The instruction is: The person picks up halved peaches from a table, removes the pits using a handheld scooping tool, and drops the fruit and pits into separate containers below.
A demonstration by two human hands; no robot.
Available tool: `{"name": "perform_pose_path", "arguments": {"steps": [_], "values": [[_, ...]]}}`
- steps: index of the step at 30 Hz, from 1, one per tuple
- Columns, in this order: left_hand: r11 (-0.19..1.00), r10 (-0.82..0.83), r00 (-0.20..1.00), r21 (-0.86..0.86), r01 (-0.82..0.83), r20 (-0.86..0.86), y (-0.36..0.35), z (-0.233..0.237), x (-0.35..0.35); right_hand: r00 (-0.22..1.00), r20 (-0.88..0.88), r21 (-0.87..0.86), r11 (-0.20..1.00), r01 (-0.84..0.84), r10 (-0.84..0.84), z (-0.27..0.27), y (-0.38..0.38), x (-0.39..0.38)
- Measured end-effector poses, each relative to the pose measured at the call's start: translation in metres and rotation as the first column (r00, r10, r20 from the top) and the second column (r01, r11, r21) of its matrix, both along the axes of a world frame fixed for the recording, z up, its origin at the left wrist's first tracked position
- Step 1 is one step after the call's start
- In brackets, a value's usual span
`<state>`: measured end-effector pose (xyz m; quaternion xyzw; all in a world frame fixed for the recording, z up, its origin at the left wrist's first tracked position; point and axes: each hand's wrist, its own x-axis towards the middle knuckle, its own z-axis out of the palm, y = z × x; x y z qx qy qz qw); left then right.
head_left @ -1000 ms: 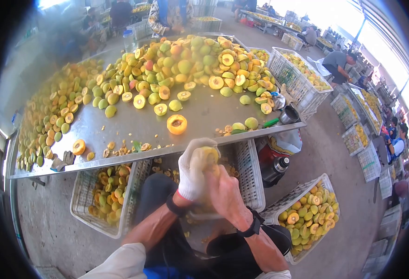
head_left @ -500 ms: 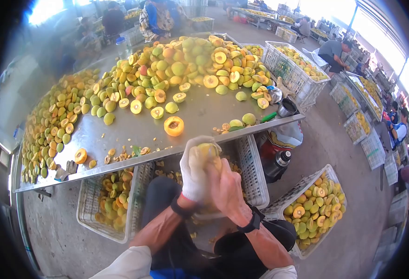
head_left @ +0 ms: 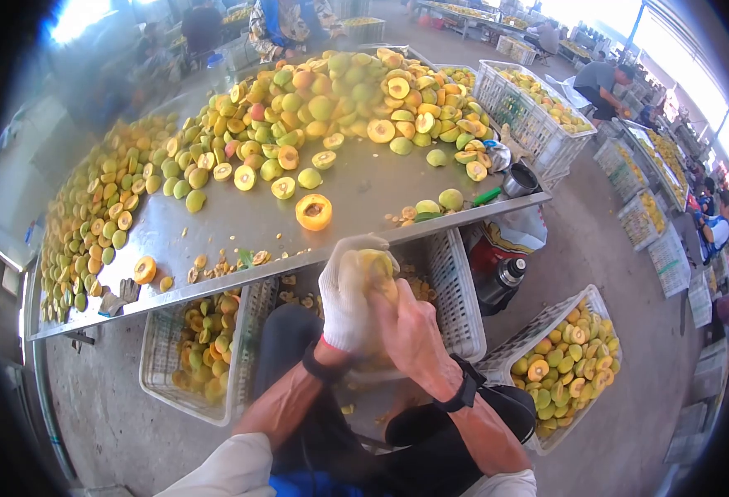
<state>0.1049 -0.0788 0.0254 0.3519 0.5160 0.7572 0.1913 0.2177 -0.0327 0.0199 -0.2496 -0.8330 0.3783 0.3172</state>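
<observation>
In a white knitted glove, my left hand point(head_left: 348, 294) is closed around a yellow-green peach point(head_left: 374, 267), just beyond the table's near edge. My bare right hand point(head_left: 414, 327) is closed and presses its thumb side against the same peach. Whatever its fingers grip is hidden. On the metal table point(head_left: 240, 219) in front lies an orange peach half point(head_left: 313, 213) with its hollow facing up. Behind it spreads a heap of peach halves point(head_left: 323, 103), many with stones showing. Below my hands stands a crate point(head_left: 455, 302) with small bits in it.
Crates of peach halves stand at lower left point(head_left: 153, 356) and lower right point(head_left: 596, 302). Another crate point(head_left: 530, 112) is beside the table. A thermos point(head_left: 501, 286), metal cup point(head_left: 520, 180) and green-handled tool point(head_left: 487, 196) are at the right. A person point(head_left: 290, 29) sits across the table.
Both hands stay together on the peach, with only slight movement. The view has shifted a little, so the table and crates sit slightly differently in the picture.
</observation>
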Motion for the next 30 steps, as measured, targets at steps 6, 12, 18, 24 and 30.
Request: {"name": "perform_pose_path", "arguments": {"steps": [6, 12, 18, 24, 30], "values": [[0.999, -0.041, 0.997, -0.035, 0.039, -0.070, -0.007, 0.001, -0.006, 0.994, -0.016, -0.089, 0.990, -0.106, 0.105, 0.005, -0.002, 0.010], [0.979, -0.181, 0.981, -0.108, 0.174, -0.066, -0.010, -0.004, -0.012, 0.976, 0.102, -0.119, 0.977, -0.178, 0.191, 0.012, 0.008, 0.025], [0.939, -0.322, 0.941, -0.165, 0.303, -0.103, -0.006, -0.004, -0.019, 0.957, 0.091, -0.139, 0.955, -0.261, 0.274, 0.003, 0.013, 0.032], [0.859, -0.453, 0.885, -0.318, 0.401, -0.106, -0.007, -0.002, -0.027, 0.917, 0.135, -0.239, 0.911, -0.336, 0.374, -0.008, 0.018, 0.038], [0.861, -0.455, 0.880, -0.320, 0.396, -0.136, -0.007, -0.007, -0.022, 0.935, 0.024, -0.105, 0.931, -0.350, 0.354, -0.023, 0.014, 0.045]]}}
